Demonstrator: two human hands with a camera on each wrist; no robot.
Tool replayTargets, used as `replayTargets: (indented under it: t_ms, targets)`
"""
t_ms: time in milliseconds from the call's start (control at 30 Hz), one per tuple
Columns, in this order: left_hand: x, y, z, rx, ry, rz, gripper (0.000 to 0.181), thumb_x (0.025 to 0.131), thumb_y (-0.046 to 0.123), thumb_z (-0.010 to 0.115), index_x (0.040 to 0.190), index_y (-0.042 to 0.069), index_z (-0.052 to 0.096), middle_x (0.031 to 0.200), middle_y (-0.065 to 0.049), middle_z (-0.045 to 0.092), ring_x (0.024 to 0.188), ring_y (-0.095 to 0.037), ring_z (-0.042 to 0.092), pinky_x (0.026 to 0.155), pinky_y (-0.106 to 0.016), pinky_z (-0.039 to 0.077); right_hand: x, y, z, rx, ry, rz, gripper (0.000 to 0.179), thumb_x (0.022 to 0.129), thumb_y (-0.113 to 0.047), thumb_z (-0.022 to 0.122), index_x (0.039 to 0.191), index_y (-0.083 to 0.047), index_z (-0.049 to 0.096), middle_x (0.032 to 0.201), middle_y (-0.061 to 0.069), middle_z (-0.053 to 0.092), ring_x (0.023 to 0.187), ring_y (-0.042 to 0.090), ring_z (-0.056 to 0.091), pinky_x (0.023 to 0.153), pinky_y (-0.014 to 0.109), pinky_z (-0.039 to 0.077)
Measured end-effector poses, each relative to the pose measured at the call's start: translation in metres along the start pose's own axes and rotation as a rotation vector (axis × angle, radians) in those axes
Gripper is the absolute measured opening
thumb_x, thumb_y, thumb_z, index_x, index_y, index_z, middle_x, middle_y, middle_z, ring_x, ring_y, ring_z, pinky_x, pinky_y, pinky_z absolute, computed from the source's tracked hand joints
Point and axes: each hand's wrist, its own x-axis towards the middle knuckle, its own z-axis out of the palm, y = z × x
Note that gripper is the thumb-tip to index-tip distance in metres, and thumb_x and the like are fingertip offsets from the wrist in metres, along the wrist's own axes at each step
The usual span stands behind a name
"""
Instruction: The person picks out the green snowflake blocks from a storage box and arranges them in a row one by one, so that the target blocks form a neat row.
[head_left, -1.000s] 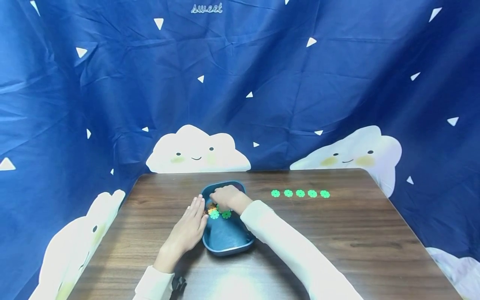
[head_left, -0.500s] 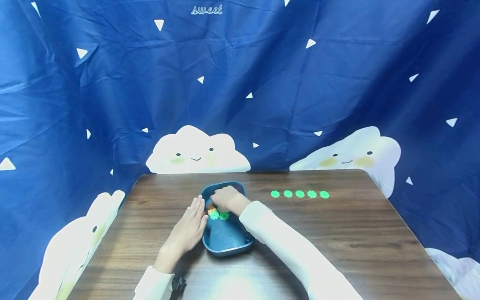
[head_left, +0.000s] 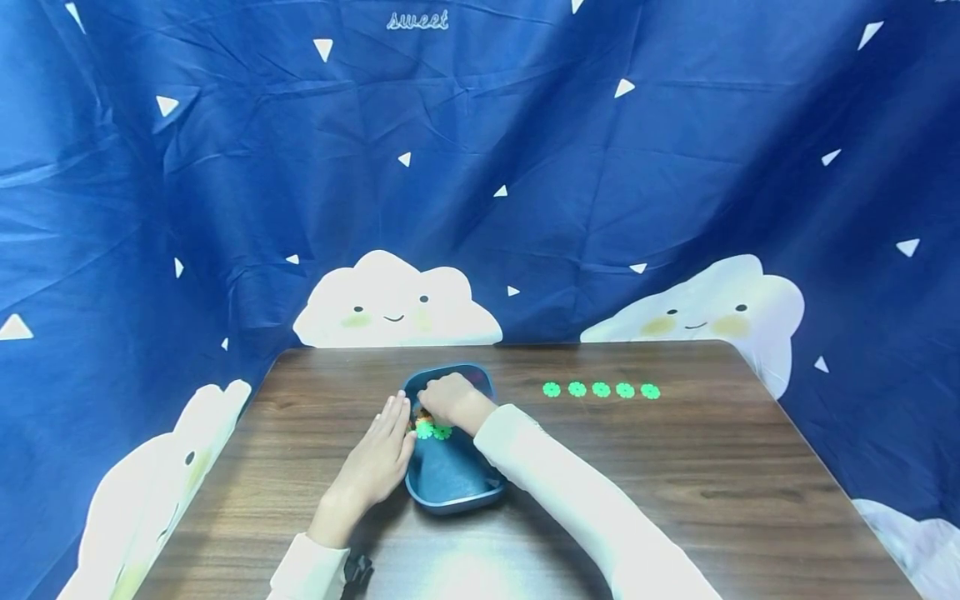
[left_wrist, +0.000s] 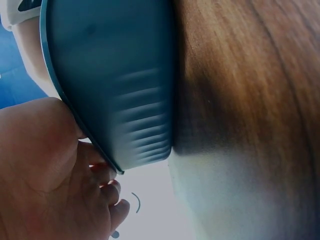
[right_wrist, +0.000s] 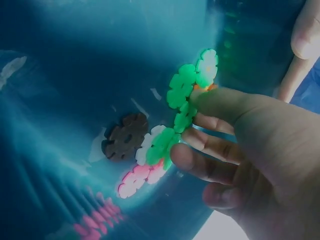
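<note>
A dark blue-green bin (head_left: 453, 471) stands on the table. My left hand (head_left: 378, 454) lies along its left side with fingers straight; in the left wrist view the hand (left_wrist: 50, 165) touches the rim. Inside the bin, my right hand (head_left: 453, 402) reaches among flower-shaped plastic pieces. In the right wrist view, its bent fingers (right_wrist: 210, 170) and thumb touch green flower pieces (right_wrist: 182, 85); whether one is pinched is unclear. A brown flower piece (right_wrist: 125, 137), a white one (right_wrist: 145, 150) and pink ones (right_wrist: 135, 180) lie close by. Orange (right_wrist: 205, 87) shows beside the thumb.
Several green flower pieces (head_left: 601, 389) lie in a spaced row on the wooden table (head_left: 675, 475), right of the bin. A blue curtain (head_left: 480, 167) with white clouds hangs behind the table's back edge.
My right hand has shifted slightly left inside the bin, and the green pieces beneath it have moved left too. The left hand and the row of green pieces stay in place.
</note>
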Motion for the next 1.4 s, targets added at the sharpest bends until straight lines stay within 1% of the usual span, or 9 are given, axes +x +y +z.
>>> replayTargets:
  t_ms: [233, 433, 600, 800, 900, 1033, 1100, 1233, 1400]
  targets:
    - [0.0, 0.002, 0.0, -0.004, 0.0, 0.003, 0.061, 0.116, 0.027, 0.04, 0.165, -0.007, 0.027, 0.176, -0.022, 0.022, 0.165, -0.039, 0.021, 0.133, -0.056, 0.026, 0.0, 0.003, 0.002, 0.033, -0.002, 0.004, 0.038, 0.107, -0.035, 0.064, 0.141, -0.019, 0.066, 0.134, 0.0, 0.073, 0.116, 0.015, 0.072, 0.1, 0.033, 0.062]
    - [0.001, 0.002, -0.001, -0.007, -0.003, 0.004, 0.062, 0.117, 0.03, 0.038, 0.165, -0.007, 0.027, 0.176, -0.022, 0.022, 0.165, -0.039, 0.021, 0.133, -0.057, 0.026, -0.003, 0.006, 0.0, 0.07, -0.014, 0.006, 0.043, 0.105, -0.035, 0.068, 0.144, -0.018, 0.064, 0.141, 0.002, 0.069, 0.122, 0.017, 0.07, 0.104, 0.034, 0.061]
    - [0.001, 0.003, -0.001, -0.006, 0.0, 0.007, 0.062, 0.117, 0.03, 0.038, 0.165, -0.007, 0.027, 0.176, -0.023, 0.023, 0.165, -0.04, 0.022, 0.133, -0.057, 0.026, -0.004, 0.009, 0.0, 0.077, 0.005, 0.005, 0.047, 0.104, -0.038, 0.069, 0.148, -0.021, 0.062, 0.145, 0.003, 0.066, 0.127, 0.018, 0.068, 0.105, 0.037, 0.061]
    - [0.0, 0.004, -0.001, -0.009, -0.001, 0.011, 0.061, 0.117, 0.029, 0.038, 0.165, -0.008, 0.027, 0.176, -0.023, 0.022, 0.165, -0.04, 0.02, 0.133, -0.057, 0.026, -0.006, 0.015, -0.002, 0.131, 0.046, -0.01, 0.039, 0.104, -0.038, 0.07, 0.141, -0.025, 0.065, 0.133, -0.001, 0.071, 0.119, 0.018, 0.07, 0.102, 0.038, 0.061]
    - [0.0, 0.004, -0.002, -0.012, 0.006, 0.014, 0.061, 0.116, 0.027, 0.04, 0.164, -0.009, 0.028, 0.176, -0.024, 0.023, 0.164, -0.041, 0.021, 0.133, -0.058, 0.026, -0.008, 0.021, -0.004, 0.172, 0.067, -0.001, 0.038, 0.102, -0.038, 0.072, 0.137, -0.024, 0.065, 0.128, -0.002, 0.072, 0.114, 0.017, 0.071, 0.1, 0.038, 0.062]
    - [0.0, 0.004, -0.002, -0.011, 0.029, 0.024, 0.06, 0.115, 0.025, 0.043, 0.163, -0.01, 0.03, 0.175, -0.025, 0.025, 0.163, -0.042, 0.024, 0.132, -0.058, 0.028, -0.012, 0.031, -0.005, 0.224, 0.104, 0.011, 0.036, 0.1, -0.038, 0.076, 0.129, -0.02, 0.066, 0.12, -0.002, 0.071, 0.102, 0.015, 0.07, 0.095, 0.036, 0.063]
    - [0.0, 0.004, -0.001, -0.008, 0.036, 0.031, 0.06, 0.115, 0.025, 0.042, 0.162, -0.01, 0.032, 0.174, -0.026, 0.026, 0.163, -0.043, 0.025, 0.131, -0.059, 0.029, -0.016, 0.038, -0.006, 0.247, 0.122, 0.013, 0.033, 0.099, -0.037, 0.076, 0.125, -0.02, 0.067, 0.116, -0.003, 0.07, 0.096, 0.014, 0.068, 0.092, 0.034, 0.062]
    - [-0.002, 0.004, -0.001, -0.02, 0.038, 0.031, 0.06, 0.114, 0.025, 0.043, 0.162, -0.01, 0.032, 0.174, -0.026, 0.027, 0.162, -0.044, 0.026, 0.131, -0.06, 0.029, -0.028, 0.05, -0.008, 0.286, 0.159, 0.009, 0.03, 0.098, -0.034, 0.076, 0.123, -0.019, 0.069, 0.112, -0.003, 0.068, 0.088, 0.014, 0.064, 0.084, 0.034, 0.061]
    - [-0.002, 0.003, -0.002, -0.022, 0.025, 0.015, 0.061, 0.115, 0.025, 0.045, 0.163, -0.009, 0.03, 0.175, -0.025, 0.025, 0.164, -0.042, 0.023, 0.132, -0.059, 0.028, -0.047, 0.064, -0.01, 0.316, 0.197, 0.015, 0.026, 0.099, -0.033, 0.075, 0.121, -0.02, 0.069, 0.113, -0.002, 0.067, 0.085, 0.015, 0.061, 0.08, 0.034, 0.059]
